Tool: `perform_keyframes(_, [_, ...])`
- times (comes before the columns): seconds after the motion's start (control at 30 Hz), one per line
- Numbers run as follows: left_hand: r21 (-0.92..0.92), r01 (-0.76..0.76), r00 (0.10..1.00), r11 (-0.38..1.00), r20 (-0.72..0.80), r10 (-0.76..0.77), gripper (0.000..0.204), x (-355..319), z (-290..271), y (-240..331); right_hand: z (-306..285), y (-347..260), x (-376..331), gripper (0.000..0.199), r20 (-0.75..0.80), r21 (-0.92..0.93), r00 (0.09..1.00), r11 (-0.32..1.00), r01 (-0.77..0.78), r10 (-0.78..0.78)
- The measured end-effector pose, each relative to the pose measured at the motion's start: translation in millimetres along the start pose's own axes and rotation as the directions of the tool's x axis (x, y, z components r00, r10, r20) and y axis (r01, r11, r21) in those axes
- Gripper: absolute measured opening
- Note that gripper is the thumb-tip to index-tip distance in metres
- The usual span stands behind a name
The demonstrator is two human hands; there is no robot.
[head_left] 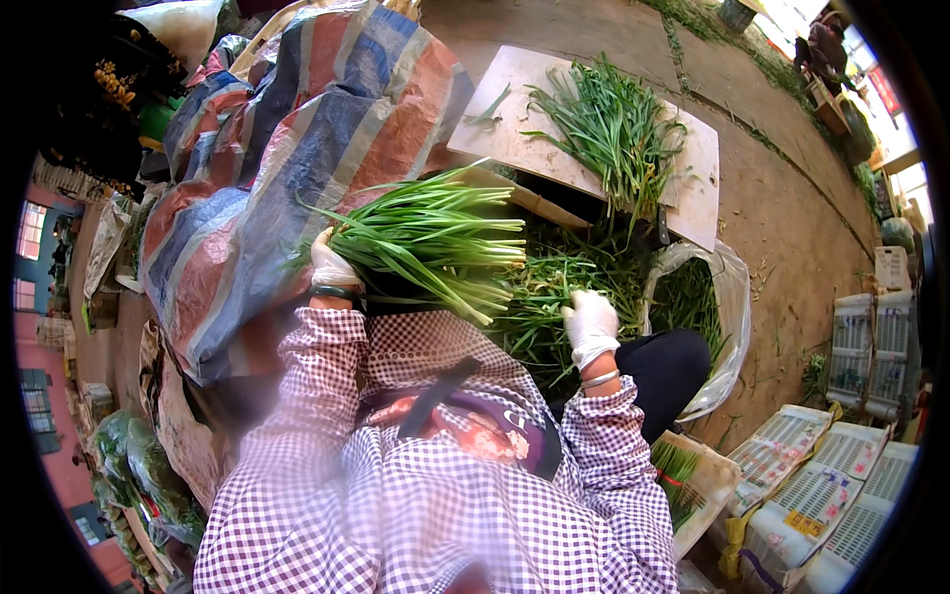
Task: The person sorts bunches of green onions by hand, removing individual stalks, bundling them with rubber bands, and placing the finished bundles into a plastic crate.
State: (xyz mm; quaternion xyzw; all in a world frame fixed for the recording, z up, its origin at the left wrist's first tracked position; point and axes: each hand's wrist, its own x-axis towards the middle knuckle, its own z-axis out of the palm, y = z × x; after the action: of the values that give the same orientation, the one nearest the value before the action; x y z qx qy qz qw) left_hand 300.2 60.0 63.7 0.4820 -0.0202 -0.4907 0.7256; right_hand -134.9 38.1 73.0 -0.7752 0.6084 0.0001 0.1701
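My left hand (334,265), in a white glove, is closed around a thick bunch of green chives (435,243). The pale cut ends point right and the leaf ends lie by my wrist. My right hand (592,325), also gloved, has its fingers curled in above a heap of loose green leaves (554,297); what they hold, if anything, is hidden. Beyond it, a second pile of chives (618,129) lies on a pale board (505,119). A dark-handled knife (662,228) rests at the board's near edge.
A striped red, blue and white tarp (336,109) bulges at the left. Right of my knee stands a clear plastic bag (730,297) with greens. White plastic crates (807,495) and a box with a tied bunch (675,470) are at the lower right. A person (823,49) sits far off.
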Motion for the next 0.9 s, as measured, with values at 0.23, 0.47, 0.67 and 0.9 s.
perform_keyframes(0.23, [-0.088,0.016,0.998,0.996,-0.063,-0.021,0.04,-3.1,11.5,-0.8,11.9,-88.9,-8.6,0.045,0.011,0.945,0.839,0.281,0.169,-0.543])
perform_keyframes(0.47, [-0.109,-0.047,0.967,0.993,0.244,0.072,0.034,-11.6,41.5,28.7,11.5,-79.0,-12.3,0.024,0.218,0.883,0.763,0.456,0.111,-0.608])
perform_keyframes(0.67, [-0.095,-0.029,0.965,0.995,0.258,0.053,0.028,-3.0,34.1,40.2,14.4,-52.5,-0.5,0.024,-0.049,0.839,0.871,0.453,0.302,-0.489])
perform_keyframes(0.9, [0.49,-0.846,0.356,-0.212,0.813,0.46,0.03,3.8,37.6,43.5,28.6,-76.4,18.6,0.028,0.035,0.992,0.941,-0.104,-0.074,-0.336])
